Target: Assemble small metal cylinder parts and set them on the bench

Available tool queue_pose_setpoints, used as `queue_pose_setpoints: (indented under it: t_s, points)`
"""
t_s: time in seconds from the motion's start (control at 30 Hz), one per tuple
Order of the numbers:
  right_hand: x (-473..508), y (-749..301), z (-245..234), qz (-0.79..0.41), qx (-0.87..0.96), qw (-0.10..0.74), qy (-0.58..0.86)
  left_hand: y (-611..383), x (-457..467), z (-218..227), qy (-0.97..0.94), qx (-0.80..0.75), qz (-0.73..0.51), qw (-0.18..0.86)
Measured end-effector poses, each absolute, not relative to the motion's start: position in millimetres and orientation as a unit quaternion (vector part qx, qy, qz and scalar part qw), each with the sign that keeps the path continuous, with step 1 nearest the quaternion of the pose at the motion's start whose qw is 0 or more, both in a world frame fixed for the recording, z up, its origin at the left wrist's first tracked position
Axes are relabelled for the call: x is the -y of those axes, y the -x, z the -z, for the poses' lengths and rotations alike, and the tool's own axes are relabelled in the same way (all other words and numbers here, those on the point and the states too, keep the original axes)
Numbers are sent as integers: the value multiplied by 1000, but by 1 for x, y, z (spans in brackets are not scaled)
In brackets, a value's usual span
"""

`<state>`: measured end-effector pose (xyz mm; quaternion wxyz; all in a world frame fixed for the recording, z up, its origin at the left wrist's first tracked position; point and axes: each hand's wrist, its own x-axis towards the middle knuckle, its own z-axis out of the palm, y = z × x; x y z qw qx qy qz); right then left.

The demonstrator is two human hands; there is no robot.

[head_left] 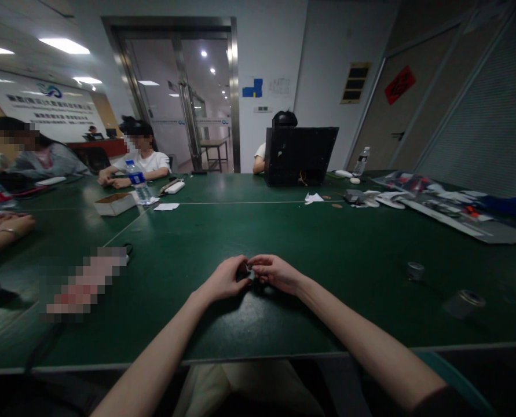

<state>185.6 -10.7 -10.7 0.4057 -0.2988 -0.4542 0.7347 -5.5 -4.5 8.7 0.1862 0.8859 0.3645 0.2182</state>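
Clamping your left hand (228,279) and right hand (278,273) fingers (264,260) on a small grey piece (251,274), you risked dropping it (uneven pressure, probably).

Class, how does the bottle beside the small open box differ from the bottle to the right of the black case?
Cap: the left bottle has a blue one; the right bottle, a whitish one.
Label: the left bottle's is blue and white; the right bottle's looks darker.
Both are see-through and stand on the green table.
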Motion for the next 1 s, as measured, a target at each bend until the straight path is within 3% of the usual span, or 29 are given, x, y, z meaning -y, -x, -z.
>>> queue_pose_setpoints:
  t_s: [0.43, 0.5, 0.63, 0.77, 0.9, 1.0]
  points:
    - [13, -185, 8, -676, 523, 392, 339, 4, 5, -9, -885, -370, -216, 183]
    - [16, -185, 2, -580, 597, 393, 390, 5, 5, -10, -884, -368, -216, 191]
    - [32, -201, -20, -280, 749, 404, 445, 6, 5, -10, -878, -371, -222, 207]
    - [49, -266, -44, -99, 749, 402, 518, 5, 6, -11, -875, -376, -217, 214]
    - [59, -381, -56, 53, 671, 300, 676, 4, 6, -12, -875, -379, -216, 210]
    - [69, -466, -53, 71, 573, 170, 798, 4, 7, -11, -874, -383, -213, 212]
